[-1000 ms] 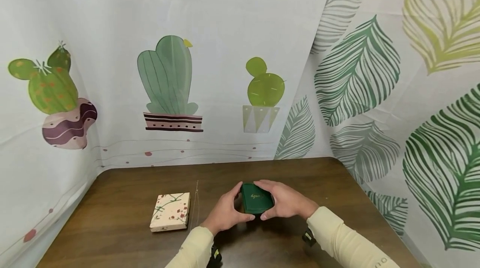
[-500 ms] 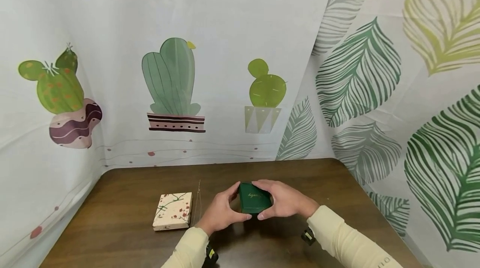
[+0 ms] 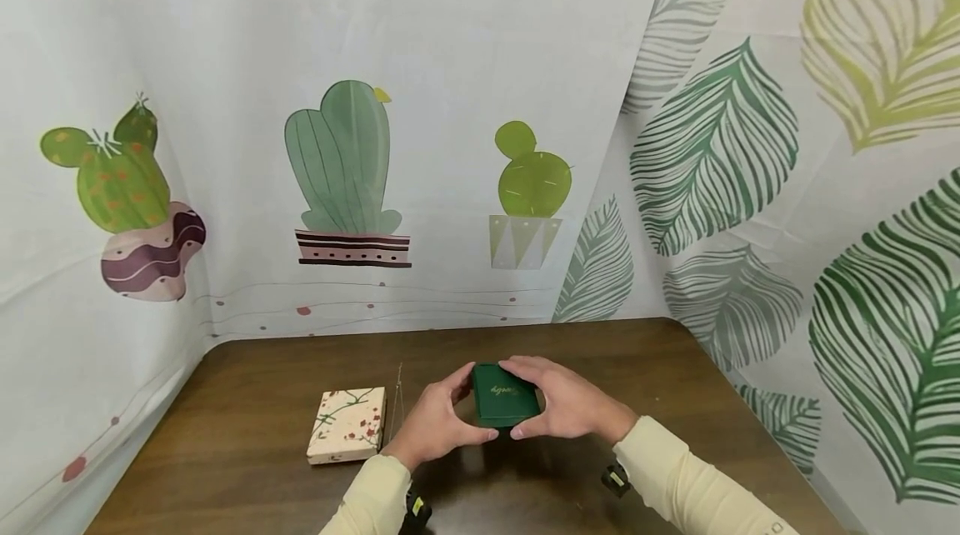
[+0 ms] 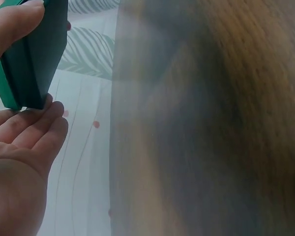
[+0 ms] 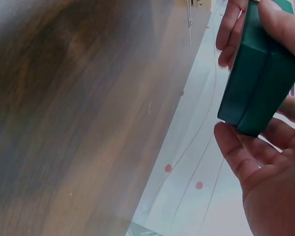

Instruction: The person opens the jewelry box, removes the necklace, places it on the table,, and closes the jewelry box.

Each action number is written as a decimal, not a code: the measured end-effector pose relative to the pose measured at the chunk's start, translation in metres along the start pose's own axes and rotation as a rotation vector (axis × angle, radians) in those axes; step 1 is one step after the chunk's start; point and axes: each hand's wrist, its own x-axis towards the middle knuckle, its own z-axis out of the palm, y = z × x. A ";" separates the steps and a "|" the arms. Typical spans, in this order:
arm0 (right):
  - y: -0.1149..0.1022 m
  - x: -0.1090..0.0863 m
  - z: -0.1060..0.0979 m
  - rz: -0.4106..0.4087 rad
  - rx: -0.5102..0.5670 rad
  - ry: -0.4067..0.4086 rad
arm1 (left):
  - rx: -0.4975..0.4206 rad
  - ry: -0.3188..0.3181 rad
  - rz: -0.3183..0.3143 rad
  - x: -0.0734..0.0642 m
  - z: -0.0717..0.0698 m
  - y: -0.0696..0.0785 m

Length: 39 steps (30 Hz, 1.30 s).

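Observation:
A small dark green box (image 3: 506,398) with gold lettering on its lid is held between both hands above the table. My left hand (image 3: 441,418) grips its left side, thumb at the near edge and fingers at the far edge. On the opposite side my right hand (image 3: 566,400) grips it the same way. In the right wrist view a seam runs round the green box (image 5: 258,73), and its lid sits shut. The left wrist view shows the fingertips under the green box (image 4: 39,59) at one edge.
A flat cream box (image 3: 347,427) with a red-flower and branch print lies on the brown table (image 3: 247,402), left of the hands. Beside it lies a thin chain necklace (image 3: 399,397). A printed curtain (image 3: 442,185) hangs behind the table.
Both hands have shifted slightly left with the green box between them. The cream box and the necklace stay on the table; the head view has turned a little.

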 end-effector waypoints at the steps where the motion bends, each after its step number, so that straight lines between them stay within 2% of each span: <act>1: 0.000 0.000 0.000 -0.004 0.000 0.008 | 0.001 0.003 0.002 0.000 0.000 0.000; 10: -0.005 0.001 0.001 -0.024 0.047 0.025 | -0.029 -0.002 0.042 -0.002 -0.001 -0.001; 17: -0.009 0.002 0.001 -0.026 0.051 0.018 | -0.016 -0.013 -0.017 -0.004 -0.002 0.001; 32: -0.015 0.005 -0.004 -0.024 0.025 0.016 | -0.046 0.023 -0.014 -0.004 -0.003 -0.001; 39: -0.016 0.006 -0.008 -0.027 0.017 0.020 | -0.076 0.014 -0.010 -0.005 -0.004 0.000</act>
